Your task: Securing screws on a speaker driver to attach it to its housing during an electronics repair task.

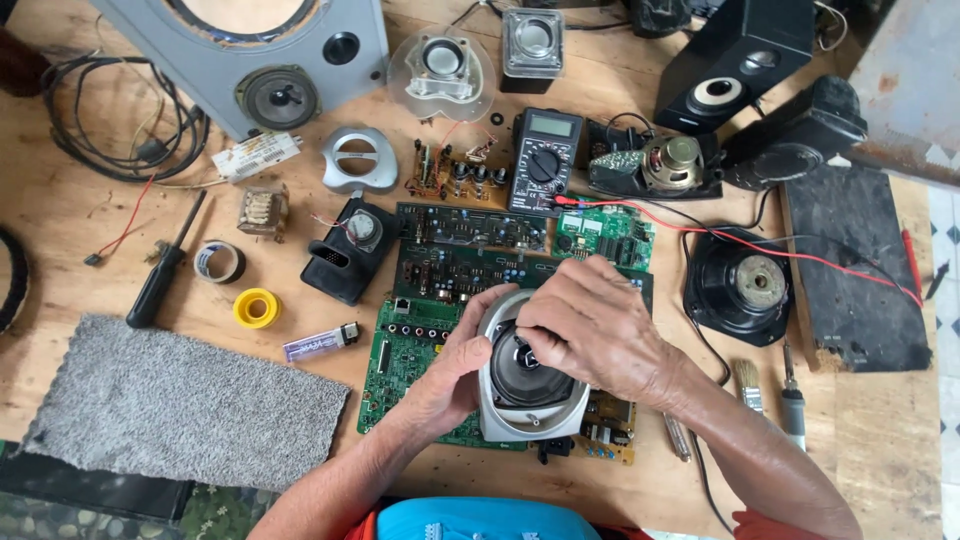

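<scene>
Hands are meeting over a small speaker [527, 385] just below the centre of the frame, where it is resting on green circuit boards [405, 365]. The left hand [450, 375] is curling its fingers around the speaker's grey oval frame from the left side, gripping the rim. The right hand [590, 325] is arching over the top, fingertips pinched down near the dark cone; whether they are holding a small part or tool there cannot be told, since the knuckles are hiding the tips.

To do this well, it seems wise for the left hand to be keeping the frame steady against the boards while the right is working with light pressure only, because the cone looks thin and easy to dent. Pressing on the frame rather than the cone would probably be safer.

A multimeter [544, 160] is lying in the upper middle, its red lead [800, 255] trailing toward the right. A lighter [320, 343], a yellow tape roll [257, 308] and a screwdriver [160, 275] are lying at the left, above a grey mat [170, 400].
</scene>
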